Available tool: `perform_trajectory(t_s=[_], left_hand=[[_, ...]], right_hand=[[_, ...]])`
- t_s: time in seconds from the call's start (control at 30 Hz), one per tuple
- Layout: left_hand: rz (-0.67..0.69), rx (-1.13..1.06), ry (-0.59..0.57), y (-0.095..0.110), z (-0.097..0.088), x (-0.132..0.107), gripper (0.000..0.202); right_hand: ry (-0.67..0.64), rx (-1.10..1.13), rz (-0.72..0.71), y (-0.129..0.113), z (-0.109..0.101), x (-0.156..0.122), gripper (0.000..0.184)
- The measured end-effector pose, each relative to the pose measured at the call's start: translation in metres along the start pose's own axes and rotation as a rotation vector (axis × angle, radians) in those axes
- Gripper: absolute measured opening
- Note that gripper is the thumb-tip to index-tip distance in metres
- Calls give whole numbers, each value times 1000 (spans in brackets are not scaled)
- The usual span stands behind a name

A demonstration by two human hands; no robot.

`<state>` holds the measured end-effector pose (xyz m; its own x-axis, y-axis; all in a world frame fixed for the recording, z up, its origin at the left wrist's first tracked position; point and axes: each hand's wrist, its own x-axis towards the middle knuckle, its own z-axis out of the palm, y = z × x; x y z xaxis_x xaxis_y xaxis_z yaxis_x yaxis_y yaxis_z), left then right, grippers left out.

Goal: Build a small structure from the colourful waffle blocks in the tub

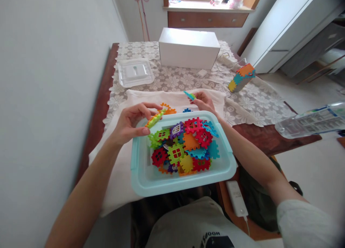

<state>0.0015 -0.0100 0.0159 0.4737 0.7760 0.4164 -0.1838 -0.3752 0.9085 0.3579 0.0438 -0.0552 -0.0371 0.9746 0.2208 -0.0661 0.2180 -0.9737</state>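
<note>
My left hand [130, 124] pinches green and orange interlocking plastic tiles [155, 119], pressed flat together, above the left rim of a pale blue tub [179, 187]. Beyond the tub's far edge, my right hand [204, 101] grips a thin blue and green interlocking tile [190, 95] between thumb and fingers. Inside the tub lies a loose heap of notched tiles, among them a green window tile [176, 153], a yellow tile [187, 164] and a red window tile [204, 137]. Behind the rim, an orange tile [169, 110] rests on the white cloth, partly hidden.
A white box [189, 52] stands at the back of the lace-covered table, with a clear plastic lid [135, 72] to its left. At the right are a block built of tiles [242, 78] and a plastic bottle [312, 122]. A white power bank [237, 198] lies near my right side.
</note>
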Motion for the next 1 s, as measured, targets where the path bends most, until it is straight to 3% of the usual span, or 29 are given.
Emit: perform_trajectory(t_s=[0.1,0.2,0.3,0.37,0.43,0.5,0.57,0.63,0.73,0.83,1.0], left_hand=[[-15,32,7,5,2,-3,54],[-53,8,52,4,10,-6,58],[-93,-105,235,-11,22,-9,64],[-112,-161,370,-25,28,-9,66],[-127,-45,458,-37,29,-7,57],[-135,130,439,-46,24,-5,50],[-184,214,318,-52,16,-5,52],[-228,282,127,-59,9,-5,59],[-218,409,-89,-70,1,-8,62],[-181,517,-122,-76,1,-5,54],[-133,680,-174,-60,12,2,42]], right_hand=[[-37,273,-2,-22,0,-4,59],[-183,361,-42,-46,-6,-15,63],[-470,324,-99,-57,-13,-24,67],[-626,295,-104,-53,-14,-25,79],[-591,276,-74,-43,-12,-24,94],[-403,212,-45,-31,-6,-22,99],[-280,22,-56,-21,-2,-21,92],[-341,-248,-112,-16,-2,-21,75],[-581,-572,-197,-11,-5,-24,61],[-675,-689,-238,-6,-5,-24,51],[-626,-664,-286,-3,0,-24,31]])
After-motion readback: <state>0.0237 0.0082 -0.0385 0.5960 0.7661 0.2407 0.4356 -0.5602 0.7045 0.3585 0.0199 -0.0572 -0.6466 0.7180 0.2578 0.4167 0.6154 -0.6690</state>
